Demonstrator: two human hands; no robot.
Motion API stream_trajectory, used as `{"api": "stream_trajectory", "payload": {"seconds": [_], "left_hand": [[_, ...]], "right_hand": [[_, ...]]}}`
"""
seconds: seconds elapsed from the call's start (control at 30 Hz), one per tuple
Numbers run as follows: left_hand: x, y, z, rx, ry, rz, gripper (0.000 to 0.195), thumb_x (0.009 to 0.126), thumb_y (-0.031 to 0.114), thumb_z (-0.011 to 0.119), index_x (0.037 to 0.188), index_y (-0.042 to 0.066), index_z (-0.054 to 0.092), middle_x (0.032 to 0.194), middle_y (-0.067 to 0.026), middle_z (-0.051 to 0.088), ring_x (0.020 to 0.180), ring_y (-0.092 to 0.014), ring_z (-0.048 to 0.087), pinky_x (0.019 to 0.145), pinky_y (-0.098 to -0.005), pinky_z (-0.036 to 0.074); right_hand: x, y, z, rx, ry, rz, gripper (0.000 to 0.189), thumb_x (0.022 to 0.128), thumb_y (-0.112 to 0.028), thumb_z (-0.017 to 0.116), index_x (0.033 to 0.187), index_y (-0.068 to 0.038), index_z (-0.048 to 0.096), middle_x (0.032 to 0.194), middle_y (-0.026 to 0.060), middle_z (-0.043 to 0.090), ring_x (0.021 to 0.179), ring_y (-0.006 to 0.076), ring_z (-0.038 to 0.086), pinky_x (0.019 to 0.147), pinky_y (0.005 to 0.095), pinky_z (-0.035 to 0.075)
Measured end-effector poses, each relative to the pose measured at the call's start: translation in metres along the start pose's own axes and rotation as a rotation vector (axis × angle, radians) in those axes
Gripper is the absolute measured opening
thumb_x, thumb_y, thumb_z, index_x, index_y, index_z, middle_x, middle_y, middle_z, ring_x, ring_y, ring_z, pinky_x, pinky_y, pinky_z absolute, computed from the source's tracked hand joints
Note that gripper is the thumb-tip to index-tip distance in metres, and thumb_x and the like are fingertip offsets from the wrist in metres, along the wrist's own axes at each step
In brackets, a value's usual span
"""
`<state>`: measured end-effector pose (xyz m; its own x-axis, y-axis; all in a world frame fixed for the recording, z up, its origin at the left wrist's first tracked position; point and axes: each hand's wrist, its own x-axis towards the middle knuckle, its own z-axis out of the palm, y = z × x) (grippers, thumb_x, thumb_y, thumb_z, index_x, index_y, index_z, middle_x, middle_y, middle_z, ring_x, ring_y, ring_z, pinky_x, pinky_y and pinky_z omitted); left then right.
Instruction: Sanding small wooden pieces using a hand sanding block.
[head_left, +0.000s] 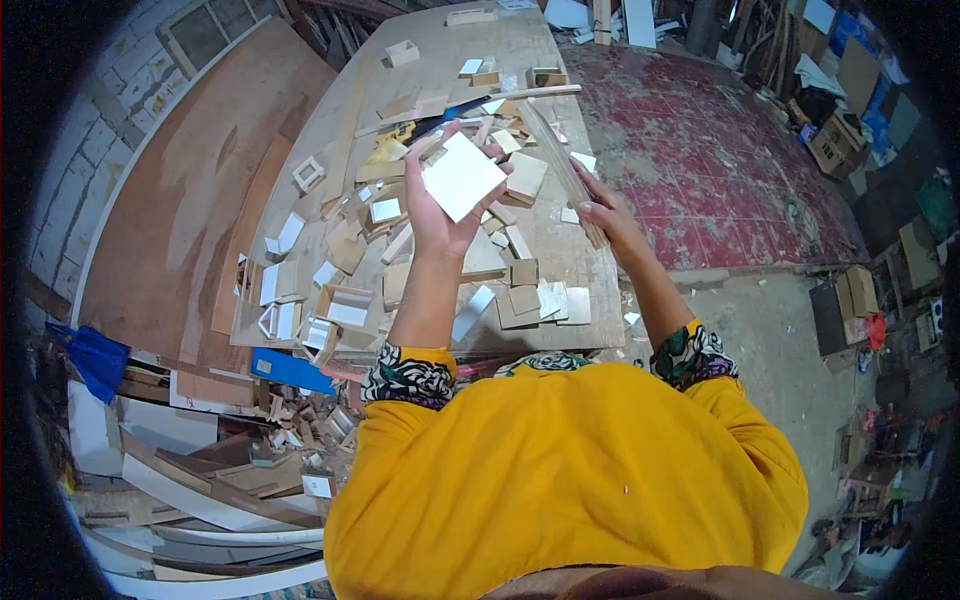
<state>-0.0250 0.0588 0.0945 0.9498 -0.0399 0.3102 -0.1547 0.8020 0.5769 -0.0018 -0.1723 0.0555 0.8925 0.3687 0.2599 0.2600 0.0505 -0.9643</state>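
Observation:
My left hand (433, 223) is raised over the plywood-topped worktable (450, 46), palm up, with a white-faced square board (463, 178) resting in it and the fingers around its far edges. At the table's right edge, my right hand (613, 219) grips the near end of a long wooden strip (555, 154), which slants away to the far left. A thick square wood block (525, 178) lies between the two hands. Below them are several thin square panels (525, 300) and a white strip (473, 312). Small open wooden boxes, one a box with a white base (345, 306), stand left of my left forearm.
A tool with a yellow-and-black handle (397, 138) lies among offcuts beyond my left hand. Large brown sheets (202, 202) lean along the left wall. Scrap wood (300, 427) is heaped at lower left. Red tiled floor (697, 165) borders the table's right side.

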Motion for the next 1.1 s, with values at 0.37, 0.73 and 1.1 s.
{"api": "stream_trajectory", "payload": {"seconds": [0.37, 0.73, 1.1], "left_hand": [[-0.012, -0.021, -0.002, 0.230, 0.156, 0.000, 0.067, 0.096, 0.052, 0.026, 0.132, -0.003, 0.042, 0.111, -0.0267, 0.060, 0.098, -0.041, 0.061, 0.090, -0.0496, 0.048], [-0.065, -0.064, -0.127, -0.141, 0.529, -0.355, 0.055, 0.097, 0.045, 0.034, 0.126, -0.001, 0.045, 0.126, -0.0282, 0.050, 0.113, -0.044, 0.052, 0.094, -0.0554, 0.046], [-0.058, -0.047, -0.094, -0.213, 0.844, -0.263, 0.040, 0.097, 0.033, 0.031, 0.113, 0.003, 0.053, 0.110, -0.0130, 0.060, 0.104, -0.029, 0.060, 0.091, -0.0451, 0.050]], "right_hand": [[-0.021, 0.029, -0.011, -0.106, 0.010, 0.015, 0.077, 0.075, -0.036, 0.055, 0.146, -0.010, 0.035, 0.135, 0.0112, 0.045, 0.111, 0.0202, 0.047, 0.101, 0.0305, 0.031], [-0.076, 0.094, -0.008, -0.093, 0.078, 0.389, 0.072, 0.078, -0.032, 0.059, 0.144, -0.010, 0.038, 0.136, 0.0110, 0.050, 0.121, 0.0207, 0.047, 0.102, 0.0303, 0.033], [-0.060, 0.055, 0.104, -0.653, 0.026, 0.036, 0.082, 0.066, -0.042, 0.074, 0.140, -0.024, 0.044, 0.096, 0.0180, 0.053, 0.089, 0.0354, 0.057, 0.079, 0.0386, 0.046]]}}
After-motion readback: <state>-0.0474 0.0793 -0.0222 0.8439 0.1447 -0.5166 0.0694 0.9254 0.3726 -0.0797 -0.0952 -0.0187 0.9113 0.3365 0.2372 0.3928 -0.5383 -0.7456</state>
